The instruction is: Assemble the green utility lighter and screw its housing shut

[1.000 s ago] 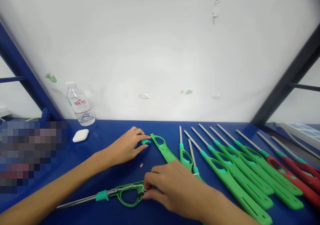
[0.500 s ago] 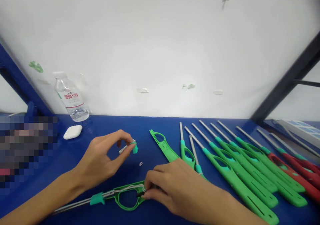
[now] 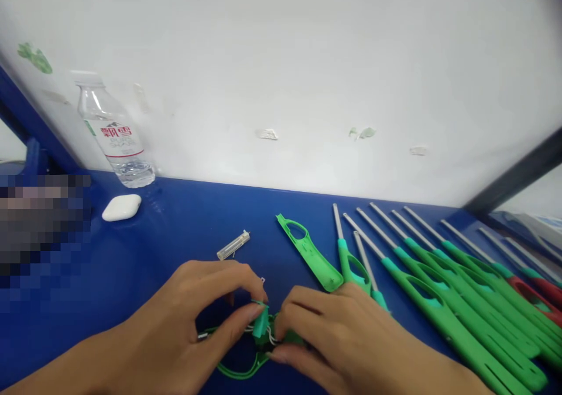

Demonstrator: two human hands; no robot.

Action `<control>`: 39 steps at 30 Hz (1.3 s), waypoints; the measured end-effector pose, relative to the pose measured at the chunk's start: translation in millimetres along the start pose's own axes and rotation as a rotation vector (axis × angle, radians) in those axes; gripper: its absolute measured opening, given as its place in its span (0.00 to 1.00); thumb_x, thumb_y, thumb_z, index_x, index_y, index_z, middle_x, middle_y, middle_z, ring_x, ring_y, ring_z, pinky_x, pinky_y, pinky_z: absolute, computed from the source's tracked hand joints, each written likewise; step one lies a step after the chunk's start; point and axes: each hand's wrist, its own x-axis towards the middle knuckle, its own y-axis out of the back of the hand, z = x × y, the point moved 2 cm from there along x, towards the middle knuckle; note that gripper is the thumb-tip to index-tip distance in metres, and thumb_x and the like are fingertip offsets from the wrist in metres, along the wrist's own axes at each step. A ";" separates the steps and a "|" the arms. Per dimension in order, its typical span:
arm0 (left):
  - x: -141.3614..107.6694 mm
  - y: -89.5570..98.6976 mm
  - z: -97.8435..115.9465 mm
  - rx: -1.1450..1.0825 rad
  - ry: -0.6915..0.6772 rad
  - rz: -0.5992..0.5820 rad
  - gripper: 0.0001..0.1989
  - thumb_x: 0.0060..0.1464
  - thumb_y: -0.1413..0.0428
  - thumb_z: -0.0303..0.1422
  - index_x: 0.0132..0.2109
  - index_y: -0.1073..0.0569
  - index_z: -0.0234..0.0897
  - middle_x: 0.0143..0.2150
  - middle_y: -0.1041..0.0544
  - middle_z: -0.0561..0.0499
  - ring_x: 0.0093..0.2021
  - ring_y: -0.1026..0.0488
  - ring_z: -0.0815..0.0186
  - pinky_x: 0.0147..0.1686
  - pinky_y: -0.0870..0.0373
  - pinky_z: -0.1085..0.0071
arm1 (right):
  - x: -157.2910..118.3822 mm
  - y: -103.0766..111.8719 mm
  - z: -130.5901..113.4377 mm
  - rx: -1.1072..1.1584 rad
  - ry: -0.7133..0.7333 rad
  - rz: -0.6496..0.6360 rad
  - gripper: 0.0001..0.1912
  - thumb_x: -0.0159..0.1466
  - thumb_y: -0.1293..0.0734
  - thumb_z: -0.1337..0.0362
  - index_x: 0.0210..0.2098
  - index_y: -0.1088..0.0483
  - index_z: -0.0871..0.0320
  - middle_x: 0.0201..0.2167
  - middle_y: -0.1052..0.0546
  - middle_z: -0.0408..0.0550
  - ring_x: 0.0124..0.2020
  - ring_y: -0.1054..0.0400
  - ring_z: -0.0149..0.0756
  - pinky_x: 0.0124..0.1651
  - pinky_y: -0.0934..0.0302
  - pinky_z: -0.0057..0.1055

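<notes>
My left hand (image 3: 211, 307) pinches a small teal trigger piece (image 3: 260, 323) between thumb and fingertips, right over an opened green lighter handle half (image 3: 239, 375). My right hand (image 3: 325, 330) is closed on the right part of that handle half, its fingers hiding much of it. Thin white wires (image 3: 271, 335) show between the two hands. Beyond my left hand lies a small clear tank (image 3: 233, 246). The other green handle half (image 3: 311, 256), hollow side up, rests past my right hand.
Several green lighters with metal rods (image 3: 443, 301) lie in a row at right, with red ones (image 3: 533, 295) beyond. A water bottle (image 3: 116, 134) and a white case (image 3: 122, 208) stand at the back left, before a white wall (image 3: 281, 61).
My left hand has brought the teal piece right and down to the handle half, next to my right hand. The clear tank now shows fully. The view has shifted.
</notes>
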 end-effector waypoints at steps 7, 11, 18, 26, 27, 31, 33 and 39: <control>5.6 6.6 -1.2 -0.006 -0.004 -0.067 0.06 0.75 0.44 0.34 0.46 0.24 0.50 0.43 0.16 0.56 0.47 0.17 0.61 0.65 0.21 0.59 | 3.7 7.6 0.2 -0.037 -0.048 -0.021 0.08 0.79 0.27 0.56 0.45 0.23 0.53 0.40 0.16 0.39 0.33 0.20 0.37 0.29 0.53 0.39; 4.7 6.3 -3.6 -0.021 0.015 -0.098 0.07 0.76 0.44 0.35 0.45 0.23 0.50 0.41 0.15 0.59 0.44 0.16 0.62 0.71 0.26 0.59 | 3.6 4.7 2.1 -0.007 -0.096 -0.049 0.08 0.80 0.28 0.57 0.45 0.23 0.53 0.38 0.15 0.38 0.34 0.20 0.37 0.31 0.52 0.37; 5.3 6.9 -4.0 0.010 0.029 -0.037 0.06 0.73 0.42 0.34 0.44 0.21 0.49 0.38 0.15 0.59 0.37 0.18 0.66 0.50 0.20 0.72 | 0.8 0.9 4.8 0.091 -0.195 0.033 0.04 0.76 0.26 0.61 0.42 0.21 0.50 0.34 0.15 0.36 0.29 0.22 0.35 0.32 0.51 0.35; 13.3 6.7 2.0 0.020 0.117 0.029 0.09 0.71 0.44 0.33 0.40 0.22 0.46 0.31 0.20 0.60 0.29 0.26 0.69 0.37 0.28 0.72 | 0.7 -8.0 3.6 0.088 -0.223 0.195 0.07 0.72 0.27 0.65 0.36 0.26 0.51 0.26 0.19 0.34 0.22 0.29 0.33 0.28 0.54 0.35; 13.7 6.4 1.4 0.017 0.151 0.026 0.09 0.72 0.44 0.34 0.40 0.21 0.46 0.31 0.20 0.60 0.29 0.26 0.68 0.37 0.28 0.71 | 0.9 -8.4 3.7 0.087 -0.226 0.212 0.07 0.72 0.27 0.65 0.36 0.26 0.51 0.25 0.20 0.34 0.21 0.30 0.32 0.27 0.54 0.34; 15.3 5.3 -3.5 -0.039 0.271 -0.067 0.12 0.74 0.45 0.38 0.39 0.21 0.46 0.30 0.20 0.60 0.28 0.27 0.67 0.32 0.33 0.71 | 1.2 -7.7 4.8 0.060 -0.206 0.245 0.08 0.72 0.27 0.65 0.36 0.27 0.51 0.25 0.20 0.34 0.20 0.30 0.32 0.26 0.53 0.34; 16.7 5.9 -6.1 -0.071 0.281 -0.109 0.14 0.74 0.45 0.39 0.38 0.22 0.46 0.29 0.20 0.60 0.27 0.28 0.68 0.29 0.34 0.72 | 0.7 -7.2 5.5 0.040 -0.184 0.256 0.08 0.73 0.26 0.66 0.36 0.27 0.52 0.27 0.18 0.35 0.21 0.27 0.32 0.26 0.51 0.33; 20.3 8.3 -8.4 -0.160 0.291 -0.180 0.13 0.73 0.45 0.39 0.39 0.20 0.47 0.30 0.18 0.60 0.27 0.26 0.67 0.26 0.34 0.72 | -0.5 -10.0 7.6 0.007 -0.133 0.281 0.06 0.75 0.26 0.65 0.40 0.25 0.52 0.31 0.15 0.37 0.24 0.21 0.35 0.27 0.46 0.33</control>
